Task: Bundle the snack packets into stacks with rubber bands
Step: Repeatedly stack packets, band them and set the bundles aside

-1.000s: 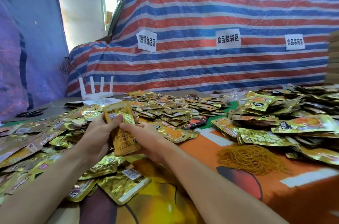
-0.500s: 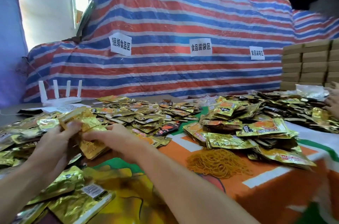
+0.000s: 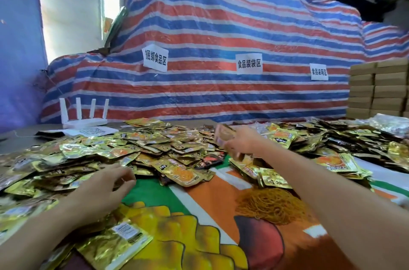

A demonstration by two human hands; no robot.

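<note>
Many loose snack packets (image 3: pixel 155 150) beside one rubber band pile (image 3: pixel 272 205).

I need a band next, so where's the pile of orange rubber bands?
In the head view, the pile of orange rubber bands lies right of centre on the printed tablecloth, beside the right forearm, just nearer than the gold foil snack packets.

Gold packets (image 3: pixel 181 172), orange rubber bands (image 3: pixel 271 205), red-blue-white striped tarp (image 3: pixel 221 33)

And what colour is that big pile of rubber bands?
Orangey-yellow; the rubber bands show best in the head view.
</note>
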